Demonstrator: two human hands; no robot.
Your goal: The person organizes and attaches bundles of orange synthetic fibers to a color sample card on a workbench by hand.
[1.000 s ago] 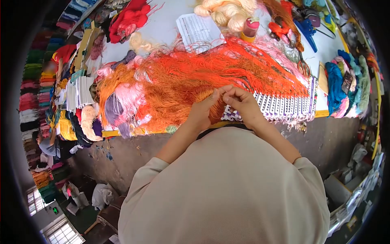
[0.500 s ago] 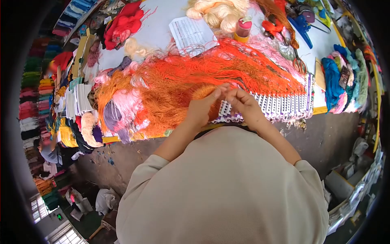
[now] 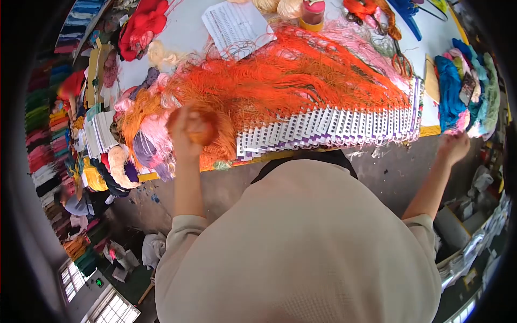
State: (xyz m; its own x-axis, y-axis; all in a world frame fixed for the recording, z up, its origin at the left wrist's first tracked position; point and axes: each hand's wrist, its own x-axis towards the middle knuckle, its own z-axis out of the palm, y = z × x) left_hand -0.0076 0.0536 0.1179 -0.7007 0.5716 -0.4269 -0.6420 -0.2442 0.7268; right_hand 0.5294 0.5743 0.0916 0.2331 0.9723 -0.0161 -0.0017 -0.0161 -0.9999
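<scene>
My left hand point(image 3: 186, 129), smeared by motion, is closed on an orange skein of thread point(image 3: 203, 128) over the left part of the table. Out past the table's front edge at far right, my right hand point(image 3: 455, 147) has its fingers pressed together; what they pinch, if anything, is too small to make out. Between the hands runs a long row of white hole-punched cards point(image 3: 323, 123) along the front edge. Loose orange-red threads point(image 3: 280, 78) spread behind the cards, with some passing through their holes.
Pink and purple yarn point(image 3: 151, 142) lies at left beside stacked white cards point(image 3: 99, 132). Behind are a printed sheet point(image 3: 234, 27), a thread spool point(image 3: 312, 13) and scissors point(image 3: 401, 63). Blue and green skeins point(image 3: 449, 86) hang at right. A person point(image 3: 78, 204) is at far left.
My hands have parted: the left went left with the orange skein, and the right swung far right beyond the table edge. More of the card row shows now. The view shifted slightly.
</scene>
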